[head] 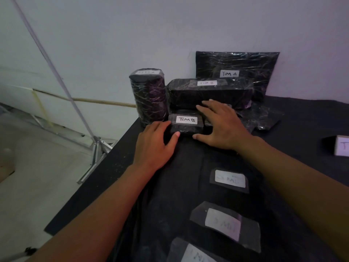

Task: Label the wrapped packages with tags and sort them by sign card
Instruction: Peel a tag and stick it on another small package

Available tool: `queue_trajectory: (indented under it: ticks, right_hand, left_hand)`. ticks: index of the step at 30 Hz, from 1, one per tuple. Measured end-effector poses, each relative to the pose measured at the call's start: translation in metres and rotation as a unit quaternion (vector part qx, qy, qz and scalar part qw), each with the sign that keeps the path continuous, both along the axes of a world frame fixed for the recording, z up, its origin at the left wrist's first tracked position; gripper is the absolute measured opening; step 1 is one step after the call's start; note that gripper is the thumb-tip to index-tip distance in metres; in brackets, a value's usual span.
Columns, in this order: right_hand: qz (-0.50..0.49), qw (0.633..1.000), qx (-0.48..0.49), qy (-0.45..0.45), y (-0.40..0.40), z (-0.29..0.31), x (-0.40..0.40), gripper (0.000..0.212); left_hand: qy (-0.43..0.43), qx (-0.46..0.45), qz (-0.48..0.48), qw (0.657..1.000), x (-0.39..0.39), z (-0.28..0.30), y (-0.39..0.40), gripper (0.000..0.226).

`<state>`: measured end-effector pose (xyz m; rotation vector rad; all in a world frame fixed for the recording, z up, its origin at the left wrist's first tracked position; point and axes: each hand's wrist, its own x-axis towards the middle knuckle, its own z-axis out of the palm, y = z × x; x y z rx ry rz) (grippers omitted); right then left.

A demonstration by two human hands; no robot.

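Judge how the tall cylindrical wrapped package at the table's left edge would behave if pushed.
The cylindrical package stands upright on its end, taller than wide, so a push near its top would probably tip it. Once down, its round side would likely roll, and the table edge is close. Its glossy wrap looks slippery.

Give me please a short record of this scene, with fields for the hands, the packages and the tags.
left hand: on the left end of the small box
right hand: at the box's right end, fingers spread
box tag: TIM B
cylinder: upright, tag on top
long box: tagged TIM B
flat package: leans on wall, tagged TIM A
loose tags: on the table, near
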<state>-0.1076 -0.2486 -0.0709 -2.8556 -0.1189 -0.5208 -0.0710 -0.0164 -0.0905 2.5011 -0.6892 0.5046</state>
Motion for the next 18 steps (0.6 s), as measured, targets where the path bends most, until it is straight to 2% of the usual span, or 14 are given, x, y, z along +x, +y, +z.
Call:
queue_trajectory:
  ticks: [4,8,13,18]
  right_hand:
    - [-0.041,0.996,0.003,0.078,-0.019,0.007,-0.005,0.112]
    - [-0.056,0.987,0.018,0.150,-0.031,0.017,-0.003,0.112]
    - [-0.087,0.989,0.001,0.122,-0.037,0.023,0.003,0.093]
    - [-0.088,0.990,0.058,0.092,-0.037,0.018,-0.001,0.083]
  left_hand:
    - [-0.026,-0.007,-0.027,0.999,0.001,0.010,-0.014,0.047]
    - [-0.028,0.001,-0.071,0.997,0.003,0.015,-0.031,0.049]
    - [-0.020,0.036,-0.085,0.996,0.005,0.013,-0.044,0.047]
    - [-0.022,0.040,-0.083,0.996,0.005,0.014,-0.051,0.046]
